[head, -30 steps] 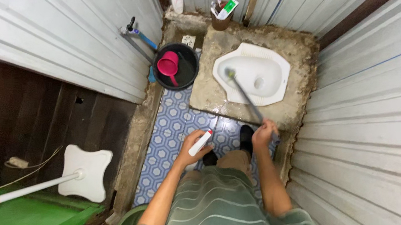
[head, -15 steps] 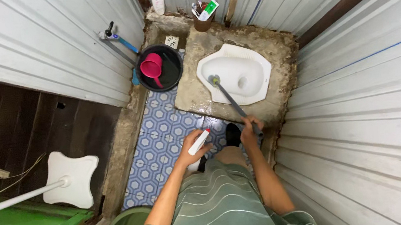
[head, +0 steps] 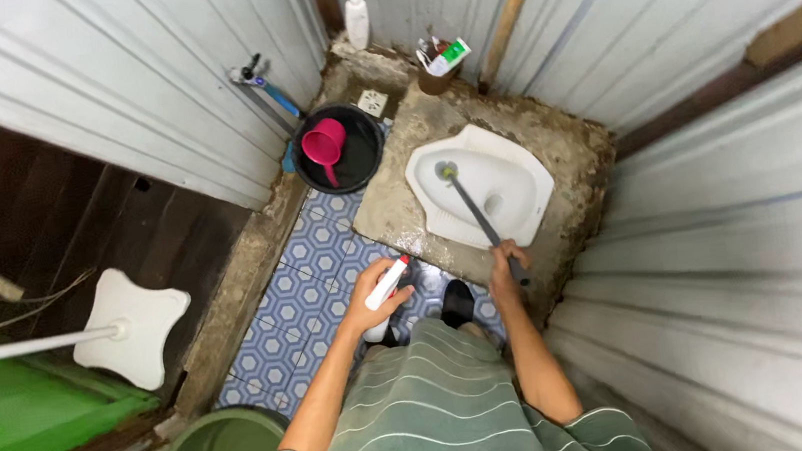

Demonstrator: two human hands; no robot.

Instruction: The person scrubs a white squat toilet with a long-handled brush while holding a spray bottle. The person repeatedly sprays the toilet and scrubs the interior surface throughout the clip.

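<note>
A: Start nearest. What has the left hand got?

B: Its grip is closed round a white spray bottle with a red nozzle, held over the blue hexagon-tiled floor, near the front edge of the concrete slab. It has barely moved in the last second; the bottle sits at the same tilt, nozzle toward the pan.

A: And the right hand?

B: Its grip is wrapped tight round the near end of the long-handled toilet brush. The handle runs up and away from it, and the brush head rests inside the white squat toilet pan, at the far left part of the bowl.

A: What changed?

B: Mostly the brush head. A second ago it sat near the pan's left rim; now it lies deeper in the bowl, further up. I'd judge that scrubbing is going on, stroke by stroke, while the spray is only held.

A: Beyond that?

B: Left of the slab, a black bucket holds a pink dipper, below a wall tap. At the slab's far edge stand a brown cup of toothbrushes and a white pump bottle.
</note>
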